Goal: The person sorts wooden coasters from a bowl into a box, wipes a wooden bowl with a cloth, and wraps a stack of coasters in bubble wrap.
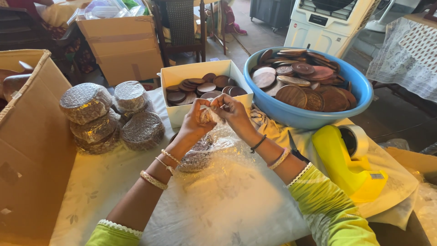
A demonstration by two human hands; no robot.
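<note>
A table under a white floral cloth is sitting in a cluttered room, cooler behind. The left hand and right hand are both pinching a small bubble-wrapped disc above the bubble wrap sheet. Loose wrap could be slipping open if the grip slackens. Wrapped bundles are piling up nearby.

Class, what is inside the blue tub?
The blue tub holds a heap of round brown wooden discs. Whatever lies beneath the top layer is covered.
</note>
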